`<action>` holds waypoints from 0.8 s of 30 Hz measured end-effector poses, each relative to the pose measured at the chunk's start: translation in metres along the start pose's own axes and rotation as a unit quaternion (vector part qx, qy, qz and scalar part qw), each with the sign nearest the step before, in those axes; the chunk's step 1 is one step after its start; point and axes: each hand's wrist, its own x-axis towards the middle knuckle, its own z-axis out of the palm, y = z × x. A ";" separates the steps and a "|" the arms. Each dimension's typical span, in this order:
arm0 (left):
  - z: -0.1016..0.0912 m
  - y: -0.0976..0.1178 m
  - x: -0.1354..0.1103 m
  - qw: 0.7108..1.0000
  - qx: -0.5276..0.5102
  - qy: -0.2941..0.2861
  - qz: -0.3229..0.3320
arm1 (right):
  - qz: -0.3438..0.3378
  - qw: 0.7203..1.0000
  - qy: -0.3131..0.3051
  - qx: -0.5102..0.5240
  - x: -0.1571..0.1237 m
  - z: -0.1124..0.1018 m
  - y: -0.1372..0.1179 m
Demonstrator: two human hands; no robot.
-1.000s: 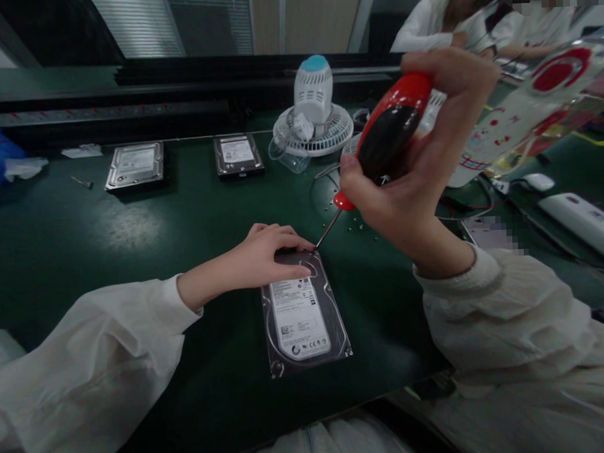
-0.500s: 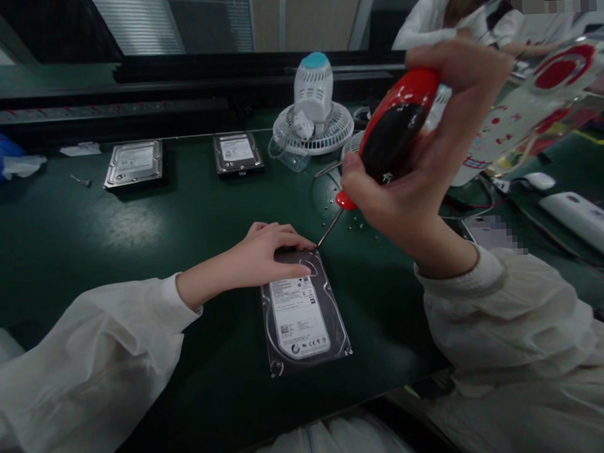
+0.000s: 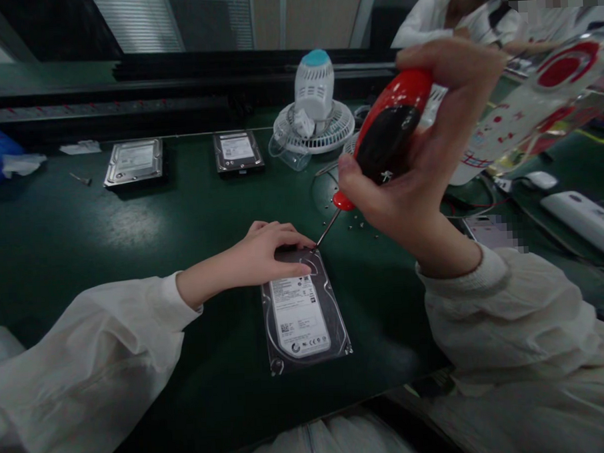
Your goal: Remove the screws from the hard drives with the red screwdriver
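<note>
Left hand (image 3: 258,258) rests on a hard drive (image 3: 300,317); right hand (image 3: 429,167) grips a screwdriver (image 3: 388,139).

One head camera looks down across the table (image 3: 196,221).

The dark hard drive (image 3: 303,316) lies flat, partly under the left grip (image 3: 256,258). The red-and-black screwdriver (image 3: 388,132) slants down from the right grip (image 3: 420,181).

Left hand (image 3: 256,258): low, palm down, thumb split from the fingers, index extended; wrist (image 3: 189,291) roughly straight, forearm in from the left. Right hand (image 3: 424,161): raised higher, wrapped in a grip, knuckles bent on top, thumb forward below. Right forearm (image 3: 506,318) slants up from lower right. Both sleeved to the wrist.
</note>
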 end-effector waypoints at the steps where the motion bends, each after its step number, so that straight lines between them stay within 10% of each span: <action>1: 0.000 0.000 0.000 1.000 -0.001 0.000 0.000 | 0.004 1.000 -0.019 0.005 0.001 -0.002 -0.001; 12: -0.001 0.000 -0.001 1.000 -0.009 -0.004 -0.004 | 0.190 0.972 -0.129 0.054 0.020 -0.007 -0.026; 24: 0.001 -0.003 -0.002 1.000 -0.010 0.006 0.010 | 0.025 0.998 -0.026 0.056 0.024 -0.011 -0.031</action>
